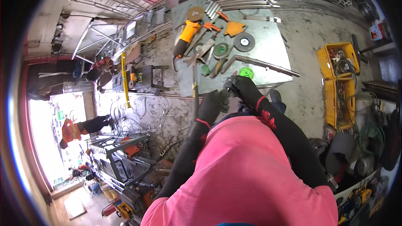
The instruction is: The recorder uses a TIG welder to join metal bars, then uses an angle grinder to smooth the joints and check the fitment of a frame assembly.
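Note:
My left hand (212, 105) and my right hand (244, 90), both in black gloves, are close together in front of my body at the table's near edge. Their fingers are curled around something small and dark that I cannot make out. Just beyond the right hand lies a bright green round object (246, 72). On the pale metal table (274, 44) rest an orange-and-black angle grinder (187, 37) with a brown disc, a green grinding disc (220, 50), a black wheel (244, 42) and an orange angular plate (234, 28). A long-handled hammer (195, 79) leans by the left hand.
Metal bars (268, 66) lie bent across the table's near right. Yellow crates (340, 100) with cables stand at the right. At the left are a yellow spirit level (125, 79), metal frames (111, 155) and loose cables on the floor. A person in orange (72, 130) is near the doorway.

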A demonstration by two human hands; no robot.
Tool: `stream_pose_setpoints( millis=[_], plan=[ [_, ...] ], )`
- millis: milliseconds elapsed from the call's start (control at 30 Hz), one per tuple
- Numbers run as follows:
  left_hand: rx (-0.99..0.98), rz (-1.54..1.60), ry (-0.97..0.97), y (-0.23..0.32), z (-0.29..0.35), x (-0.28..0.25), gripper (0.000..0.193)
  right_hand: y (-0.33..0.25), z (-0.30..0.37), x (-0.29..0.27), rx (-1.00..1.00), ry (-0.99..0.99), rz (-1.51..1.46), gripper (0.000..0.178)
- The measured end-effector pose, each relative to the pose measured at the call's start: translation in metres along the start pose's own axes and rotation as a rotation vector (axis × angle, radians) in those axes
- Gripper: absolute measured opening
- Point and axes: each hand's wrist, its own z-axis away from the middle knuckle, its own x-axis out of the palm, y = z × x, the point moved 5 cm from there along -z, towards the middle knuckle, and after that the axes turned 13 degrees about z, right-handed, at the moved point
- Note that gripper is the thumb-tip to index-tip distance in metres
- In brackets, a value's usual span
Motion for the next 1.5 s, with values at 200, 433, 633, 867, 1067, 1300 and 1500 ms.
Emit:
stream_pose_setpoints(
  millis=[200,433,633,867,1067,1300,1500],
  plan=[
    [-0.302,-0.166,0.14,0.033,0.006,-0.005,0.028,-0.005,0.009,-0.002,-0.011,0.009,0.233,0.025],
    [-0.668,1.206,-0.003,-0.016,0.012,-0.001,0.054,-0.024,0.003,-0.02,0.315,0.019,-0.345,0.039],
    [-0.37,1.115,0.401,-0.014,0.018,-0.035,0.053,-0.052,-0.032,-0.019,0.663,0.223,-1.454,0.035],
    [-0.421,0.551,0.156,0.029,0.012,-0.008,0.025,-0.096,-0.073,-0.035,0.501,0.097,-1.708,0.028],
    [-0.614,0.613,0.167,0.062,-0.015,-0.01,0.028,-0.065,-0.075,-0.045,0.463,0.161,-1.606,0.02],
    [-0.661,0.732,0.186,0.033,-0.012,-0.006,0.022,-0.045,-0.062,-0.037,0.42,0.078,-1.563,0.02],
    [-0.561,1.729,-0.22,0.054,-0.002,-0.002,0.028,-0.012,-0.052,-0.02,0.301,-0.025,-1.838,0.025]
  ],
)
